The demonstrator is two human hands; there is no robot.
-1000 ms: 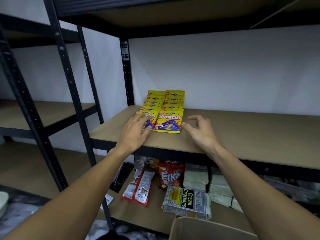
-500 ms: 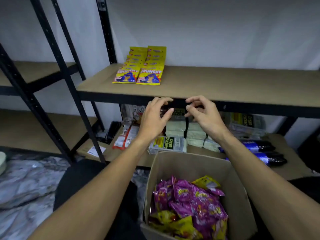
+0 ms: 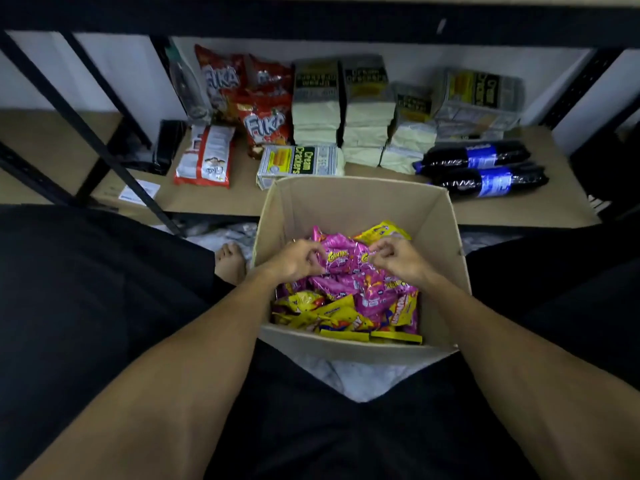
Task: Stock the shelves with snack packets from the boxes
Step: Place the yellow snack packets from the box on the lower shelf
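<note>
The left hand [image 3: 298, 263] and the right hand [image 3: 398, 259] are both down inside the open cardboard box [image 3: 346, 202] at the middle of the frame. Their fingers are curled at either side of one pink packet [image 3: 341, 259]. I cannot tell whether either hand has actually closed on the foil. A narrow gap, filled by that packet, lies between the knuckles.

More pink packets lie around the hands, and yellow packets [image 3: 325, 317] are heaped toward the near wall. The box walls stand well above the heap, with free room above the hands. Its floor is hidden under the packets.

The far wall sits just in front of the lower shelf [image 3: 214, 202], whose front strip of board is bare. Further back lie a cream cracker pack [image 3: 299, 162], red Fika bags [image 3: 265, 123], stacked pale packs [image 3: 315, 109] and two dark rolls [image 3: 485, 181] with blue labels. Most print there is blurred.

A black beam [image 3: 311, 19] crosses the top of the frame, and the shelf above it is cut off. A slanted black upright [image 3: 86, 133] crosses the left. Black-clad legs [image 3: 86, 306] flank the box, with a bare foot [image 3: 230, 263] beside its left wall.
</note>
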